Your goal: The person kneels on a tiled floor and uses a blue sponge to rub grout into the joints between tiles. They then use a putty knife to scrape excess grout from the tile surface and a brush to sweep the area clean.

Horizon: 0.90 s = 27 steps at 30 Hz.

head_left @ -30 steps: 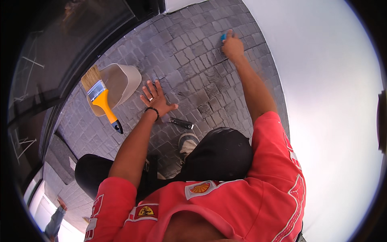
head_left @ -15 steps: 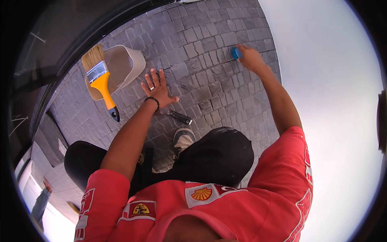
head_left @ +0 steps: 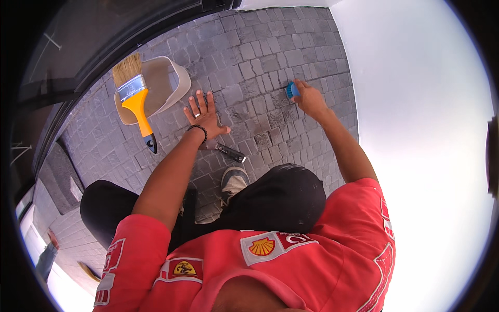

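Spread flat on the grey paving [head_left: 260,41], my left hand [head_left: 205,117] has its fingers apart and holds nothing. A scraper with a black handle [head_left: 231,153] lies just below it, its blade partly hidden by the hand. My right hand [head_left: 310,101] grips a small blue bristle brush [head_left: 290,89] against the paving, farther right. Left of my left hand, a wide paintbrush with a yellow handle [head_left: 136,106] rests across a pale plastic scoop-like container [head_left: 179,83].
A white wall [head_left: 416,104] runs along the right. A dark framed glass panel [head_left: 62,62] borders the upper left, with a grey mat [head_left: 62,177] beside it. My bent knee [head_left: 288,195] and shoe [head_left: 234,182] are below my hands. Small items at the lower left are unclear.
My right hand with the blue brush has moved down the paving, nearer my body, lately shifting left. My left hand stays spread on the floor. The view has shifted slightly.
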Each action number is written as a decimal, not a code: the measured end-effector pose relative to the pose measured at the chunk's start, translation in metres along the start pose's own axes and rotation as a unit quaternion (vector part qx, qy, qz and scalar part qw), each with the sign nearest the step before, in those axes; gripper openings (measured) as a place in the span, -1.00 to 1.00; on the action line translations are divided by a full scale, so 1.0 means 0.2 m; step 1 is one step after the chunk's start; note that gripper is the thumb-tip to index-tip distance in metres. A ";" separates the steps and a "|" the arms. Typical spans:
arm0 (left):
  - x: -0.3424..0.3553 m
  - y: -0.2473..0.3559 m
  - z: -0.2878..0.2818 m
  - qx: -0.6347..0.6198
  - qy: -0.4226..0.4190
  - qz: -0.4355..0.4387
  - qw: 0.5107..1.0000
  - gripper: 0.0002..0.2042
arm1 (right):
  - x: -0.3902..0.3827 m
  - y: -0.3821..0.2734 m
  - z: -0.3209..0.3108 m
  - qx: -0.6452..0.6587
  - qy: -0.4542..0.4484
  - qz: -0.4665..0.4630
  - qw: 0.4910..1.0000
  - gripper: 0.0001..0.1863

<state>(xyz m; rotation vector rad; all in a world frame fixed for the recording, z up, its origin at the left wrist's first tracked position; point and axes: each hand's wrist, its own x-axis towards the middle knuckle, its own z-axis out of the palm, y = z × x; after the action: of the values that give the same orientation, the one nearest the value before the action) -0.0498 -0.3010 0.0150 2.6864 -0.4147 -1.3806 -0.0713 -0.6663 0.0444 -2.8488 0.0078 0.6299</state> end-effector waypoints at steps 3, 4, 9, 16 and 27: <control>0.00 0.00 0.00 0.006 0.004 0.001 1.000 0.42 | -0.04 0.09 -0.03 -0.030 0.033 -0.077 0.996 -0.33; 0.00 0.00 0.00 0.004 0.000 0.001 1.000 0.42 | 0.02 0.13 -0.07 -0.036 0.026 -0.022 0.999 -0.34; 0.00 0.00 0.00 -0.002 0.008 0.003 1.000 0.42 | 0.52 0.22 -0.23 -0.027 0.173 0.072 0.982 -0.38; -0.01 0.00 0.00 0.001 0.010 0.003 1.000 0.43 | 0.12 0.19 -0.02 -0.040 0.141 0.069 0.987 -0.37; -0.04 -0.03 0.02 -0.002 0.055 0.020 0.998 0.38 | -0.62 -0.59 0.47 0.006 0.098 0.030 0.995 -0.31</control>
<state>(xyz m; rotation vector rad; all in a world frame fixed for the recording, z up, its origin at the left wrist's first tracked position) -0.0569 -0.2930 0.0184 2.7191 -0.4507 -1.2147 -0.2180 -0.5366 0.0379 -2.8963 0.1290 0.3582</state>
